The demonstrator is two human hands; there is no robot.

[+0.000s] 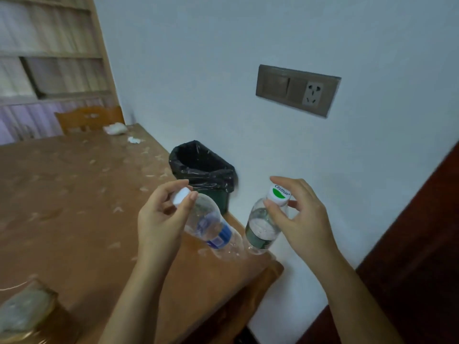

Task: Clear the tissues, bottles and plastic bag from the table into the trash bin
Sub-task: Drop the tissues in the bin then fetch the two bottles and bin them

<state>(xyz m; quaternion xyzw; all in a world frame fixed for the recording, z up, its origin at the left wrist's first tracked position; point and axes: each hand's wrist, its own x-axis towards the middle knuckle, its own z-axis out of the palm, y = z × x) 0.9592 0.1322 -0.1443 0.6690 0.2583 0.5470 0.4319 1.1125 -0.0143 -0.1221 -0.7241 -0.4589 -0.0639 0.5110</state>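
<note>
While both bottles held off the tabletop, near the table's right edge:

L hand (pixel 159 219): thumb + fingertips pinched on white cap of blue-label bottle (pixel 213 229); bottle tilted, base pointing down-right, clear, looks empty.

R hand (pixel 298 219): thumb + fingers closed round white/green cap of green-label bottle (pixel 263 229); bottle hanging nearly upright, base slightly toward L; small amt of liquid possible, cannot tell.

Bottles, relation: bases close together, just beside each other; touching or not, cannot tell.

Table (pixel 74 194): brown wood w/ clear patterned cover; both bottles above its near right part.

Trash bin (pixel 203 170): dark green, black liner bag, on floor betw. table's right edge and wall; beyond the hands, well below cap level; inside dark, contents not visible.

Tissues (pixel 135 139): small crumpled white piece, far end of table, near wall.

Plastic bag (pixel 114 128): whitish, bunched, far corner of table, just behind the tissues.

Chair (pixel 89 119): wooden back, behind far table edge.

Wall plate (pixel 298 90): brown panel, switch L, socket R, on white wall above bin.

Lower-left object (pixel 24 314): blurred, translucent, on table edge; identity unclear.
</note>
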